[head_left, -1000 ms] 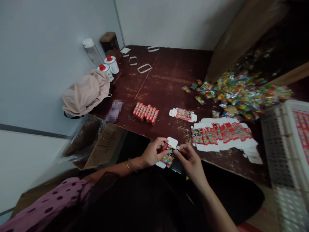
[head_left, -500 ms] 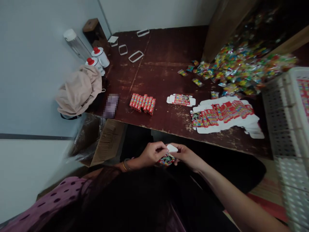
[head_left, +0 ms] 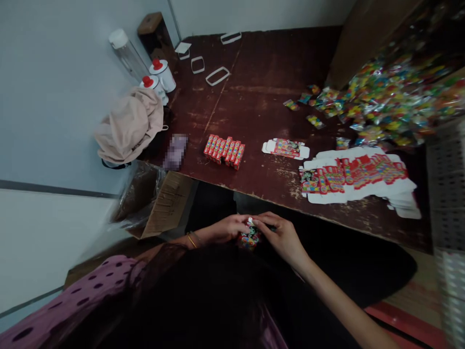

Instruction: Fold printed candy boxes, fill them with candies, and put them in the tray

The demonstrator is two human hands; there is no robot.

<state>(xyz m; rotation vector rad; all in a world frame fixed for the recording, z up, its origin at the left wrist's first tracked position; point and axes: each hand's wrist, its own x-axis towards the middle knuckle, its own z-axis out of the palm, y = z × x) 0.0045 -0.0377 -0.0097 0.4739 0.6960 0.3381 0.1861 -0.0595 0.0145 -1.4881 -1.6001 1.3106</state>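
Below the table's front edge, a small colourful candy box [head_left: 250, 238] is held between both hands. My left hand [head_left: 232, 228] grips it from the left, thumb across its front. My right hand [head_left: 281, 236] is closed at its upper right, with thumb and fingers at a small white flap at the top. Flattened printed boxes [head_left: 350, 174] lie fanned in a pile on the right of the table. One flat box [head_left: 286, 148] lies apart, left of that pile. Several red boxes [head_left: 224, 151] stand in a tight row further left.
Wrapped candies [head_left: 388, 102] are heaped at the back right. A pale cloth bag [head_left: 132, 126], two white lidded mugs [head_left: 163, 76] and a clear bottle [head_left: 127, 54] stand at the left. A cardboard carton [head_left: 169, 203] is below the table edge; a plastic crate [head_left: 446, 179] is at far right.
My right hand has moved over the top of the box, and the large white flap now shows only as a small bit. The table scene has shifted right in view.
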